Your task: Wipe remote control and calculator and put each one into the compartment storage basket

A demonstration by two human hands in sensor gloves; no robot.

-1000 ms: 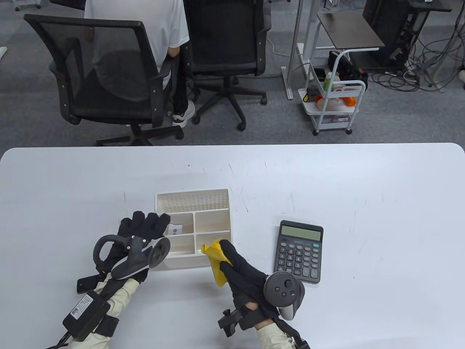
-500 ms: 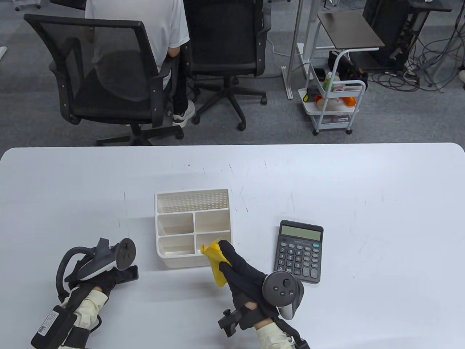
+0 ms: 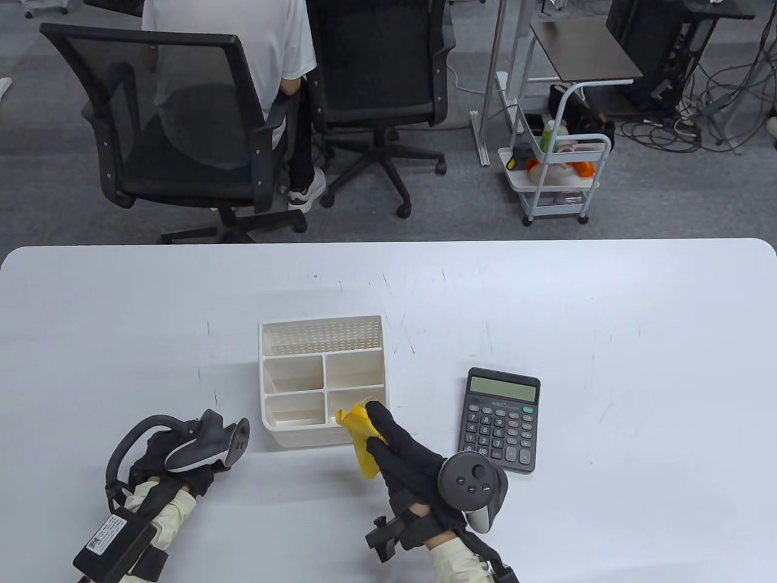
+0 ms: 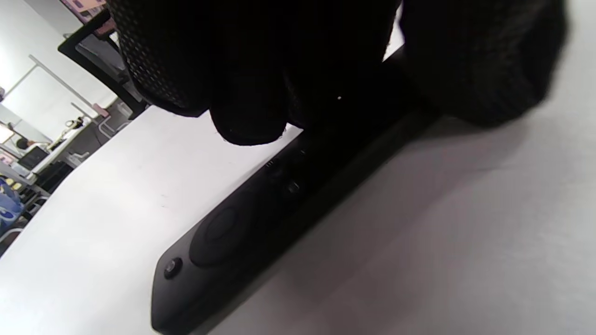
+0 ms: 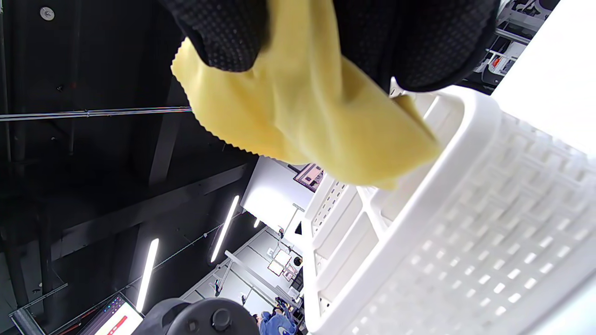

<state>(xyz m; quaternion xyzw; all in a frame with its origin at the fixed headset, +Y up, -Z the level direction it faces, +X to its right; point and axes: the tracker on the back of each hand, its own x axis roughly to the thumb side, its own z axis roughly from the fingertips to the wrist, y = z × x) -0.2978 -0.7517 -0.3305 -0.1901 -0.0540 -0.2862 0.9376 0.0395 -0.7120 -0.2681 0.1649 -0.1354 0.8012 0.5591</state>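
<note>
Overhead, look toward the table's (image 3: 607,303) near edge for the left hand (image 3: 176,464), knuckles up under its tracker (image 3: 203,446), just left of the compartment storage basket (image 3: 262,376) and hiding the remote control from this angle. Find the right hand (image 3: 413,461) at the basket's near right corner, pinching a yellow cloth (image 3: 364,446) and keeping it raised, likely so wiping can start once the remote is brought over. Note the calculator (image 3: 501,419) lying flat and untouched just right of that hand, keys up, near the front edge. See all visible basket compartments empty, so judge neither item stored yet. Beyond the far edge, count office chairs (image 3: 176,115), a seated person (image 3: 243,48) and a small cart (image 3: 558,176), none in the way. From the left wrist, make out the remote control (image 4: 223,232) flat on the tabletop, with gloved fingers (image 4: 247,116) curled over its upper part and the thumb on the opposite side: closed round it, apparently to lift. From the right wrist, see fingers (image 5: 223,32) clamped on the cloth (image 5: 302,121), draped over the basket rim (image 5: 465,223); mind that overhang snagging the wall.
</note>
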